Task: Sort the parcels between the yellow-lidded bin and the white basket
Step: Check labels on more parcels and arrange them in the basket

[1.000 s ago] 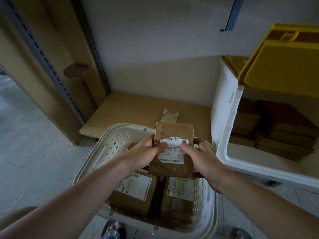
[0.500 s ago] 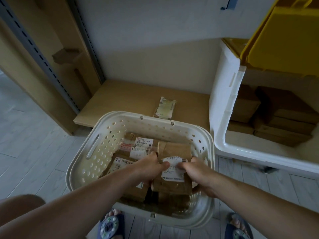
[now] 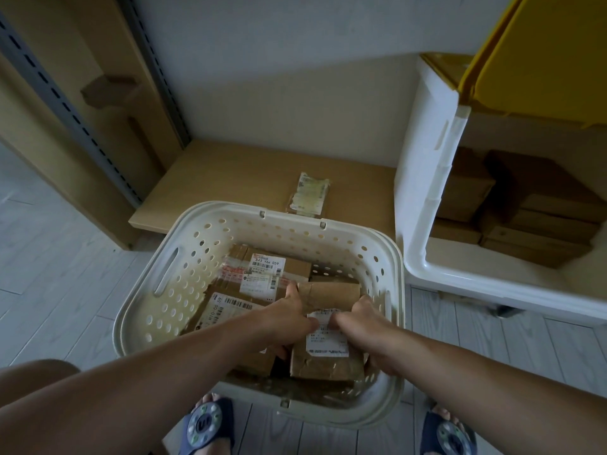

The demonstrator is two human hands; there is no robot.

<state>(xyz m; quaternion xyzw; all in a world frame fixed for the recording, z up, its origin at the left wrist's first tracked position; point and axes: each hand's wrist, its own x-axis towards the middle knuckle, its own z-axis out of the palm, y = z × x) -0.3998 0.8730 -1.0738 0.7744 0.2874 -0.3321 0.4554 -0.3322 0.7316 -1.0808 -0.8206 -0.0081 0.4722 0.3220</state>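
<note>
A brown cardboard parcel (image 3: 331, 295) with a white label sits low inside the white basket (image 3: 184, 257), at its right side. My left hand (image 3: 289, 318) grips the parcel's left edge and my right hand (image 3: 364, 323) grips its right edge, thumbs on the label. Several other labelled parcels (image 3: 262, 270) lie in the basket to the left and behind. The white bin (image 3: 423, 178) with its yellow lid (image 3: 538, 57) raised stands at the right, and brown parcels (image 3: 532, 205) are stacked inside it.
A small flat packet (image 3: 310, 193) lies on the low wooden shelf (image 3: 236, 178) behind the basket. A metal upright (image 3: 65, 103) and wooden panels stand at the left. My two slippered feet (image 3: 207, 425) stand on the pale floor just below the basket.
Both hands have lowered the parcel from above the basket down into it, onto the right side. The view has tilted downward.
</note>
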